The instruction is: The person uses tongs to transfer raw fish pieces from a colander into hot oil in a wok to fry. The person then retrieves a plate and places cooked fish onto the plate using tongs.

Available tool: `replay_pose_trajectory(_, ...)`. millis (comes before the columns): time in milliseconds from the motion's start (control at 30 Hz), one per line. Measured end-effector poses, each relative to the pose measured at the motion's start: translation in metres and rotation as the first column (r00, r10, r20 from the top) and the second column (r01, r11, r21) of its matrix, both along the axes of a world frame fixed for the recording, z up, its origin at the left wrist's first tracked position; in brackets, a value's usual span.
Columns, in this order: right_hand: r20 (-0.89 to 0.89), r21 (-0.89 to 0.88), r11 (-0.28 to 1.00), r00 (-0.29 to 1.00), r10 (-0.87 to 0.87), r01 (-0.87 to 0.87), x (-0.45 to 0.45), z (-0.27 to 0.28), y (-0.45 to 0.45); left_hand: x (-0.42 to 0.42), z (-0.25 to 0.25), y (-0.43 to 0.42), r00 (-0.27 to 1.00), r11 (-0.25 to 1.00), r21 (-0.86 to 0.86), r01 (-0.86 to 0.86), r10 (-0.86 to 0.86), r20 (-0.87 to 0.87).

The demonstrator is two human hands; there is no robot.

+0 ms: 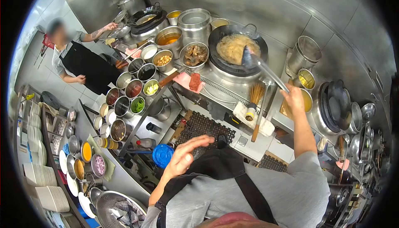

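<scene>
My right hand [294, 97] is wrapped round the long metal handle of a ladle [268, 70]. The ladle's dark head dips into the pale, bubbling liquid [232, 47] inside a black wok [214, 40] on the stove. My left hand [183, 158] is held in front of my apron, fingers stretched out and holding nothing. In this view it lies closest to a round blue lid or tub [163, 156]. What sits beneath the wok's liquid is hidden.
Left of the wok stand a bowl of brown pieces [194, 55] and several metal pots. A bamboo brush [254, 97] lies on the stove's front ledge. Another wok [338, 103] is at right. A co-worker [85, 59] stands by a far wok [145, 22].
</scene>
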State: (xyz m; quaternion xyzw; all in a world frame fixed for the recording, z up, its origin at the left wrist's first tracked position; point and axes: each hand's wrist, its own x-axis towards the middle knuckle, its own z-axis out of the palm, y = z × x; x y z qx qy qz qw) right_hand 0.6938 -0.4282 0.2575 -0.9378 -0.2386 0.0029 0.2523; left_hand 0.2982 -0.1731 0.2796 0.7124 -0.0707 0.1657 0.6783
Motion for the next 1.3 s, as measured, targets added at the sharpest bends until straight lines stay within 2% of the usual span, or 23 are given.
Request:
replay_pose_trajectory(67,0.203,-0.017,1.0,0.979,0.013,-0.01,0.049,-0.016,-0.004,0.011,0.002,0.002,0.987,0.989,0.035,0.147,-0.144,-0.078)
replay_pose_trajectory(133,0.179,-0.045,0.998,0.983,-0.027,0.036,0.076,-0.007,0.009,0.023,-0.004,0.0,0.951,0.956,0.051,0.289,-0.281,-0.127)
replay_pose_trajectory(233,0.11,-0.153,0.984,0.991,-0.075,0.092,0.128,-0.008,0.031,0.04,-0.013,-0.006,0.915,0.93,-0.023,0.367,-0.365,-0.171)
replay_pose_trajectory(300,0.155,-0.212,0.966,0.981,-0.116,0.147,0.158,-0.017,0.045,0.051,-0.014,-0.002,0.924,0.94,-0.016,0.341,-0.339,-0.175)
replay_pose_trajectory(367,0.162,-0.178,0.977,0.983,-0.091,0.12,0.188,-0.026,0.058,0.061,-0.016,0.004,0.934,0.95,-0.007,0.313,-0.309,-0.179)
replay_pose_trajectory(433,0.142,-0.346,0.929,0.986,-0.089,0.134,0.215,-0.032,0.075,0.068,-0.018,0.01,0.956,0.971,-0.028,0.236,-0.237,-0.175)
replay_pose_trajectory(633,0.059,-0.491,0.861,0.991,-0.116,0.13,0.262,-0.029,0.124,0.088,-0.025,0.017,0.972,0.985,-0.122,0.125,-0.147,-0.186)
replay_pose_trajectory(767,0.058,-0.492,0.863,0.994,-0.097,0.113,0.3,-0.055,0.146,0.104,-0.023,0.021,0.962,0.981,-0.156,0.115,-0.149,-0.229)
replay_pose_trajectory(867,0.03,-0.503,0.854,0.99,-0.141,0.137,0.291,-0.047,0.158,0.109,-0.025,0.022,0.95,0.976,-0.196,0.095,-0.148,-0.276)
replay_pose_trajectory(967,0.052,-0.498,0.855,0.989,-0.138,0.146,0.309,-0.059,0.145,0.11,-0.026,0.025,0.951,0.978,-0.174,0.113,-0.157,-0.265)
replay_pose_trajectory(1067,0.074,-0.433,0.889,0.989,-0.132,0.151,0.299,-0.039,0.128,0.105,-0.024,0.025,0.96,0.979,-0.177,0.105,-0.147,-0.24)
replay_pose_trajectory(1133,0.167,-0.264,0.947,0.976,-0.141,0.182,0.266,-0.012,0.113,0.097,-0.028,0.027,0.967,0.982,-0.158,0.107,-0.14,-0.212)
replay_pose_trajectory(1167,0.173,-0.266,0.947,0.975,-0.139,0.182,0.254,-0.01,0.106,0.093,-0.029,0.027,0.973,0.985,-0.14,0.104,-0.13,-0.189)
replay_pose_trajectory(1233,0.264,-0.047,0.982,0.95,-0.166,0.185,0.227,-0.004,0.09,0.086,-0.025,0.027,0.978,0.985,-0.145,0.094,-0.119,-0.172)
replay_pose_trajectory(1267,0.275,-0.047,0.982,0.947,-0.163,0.182,0.208,0.001,0.083,0.082,-0.025,0.028,0.981,0.986,-0.13,0.108,-0.127,-0.148)
replay_pose_trajectory(1300,0.263,0.049,0.985,0.949,-0.174,0.167,0.182,0.008,0.079,0.078,-0.025,0.028,0.983,0.986,-0.116,0.119,-0.134,-0.124)
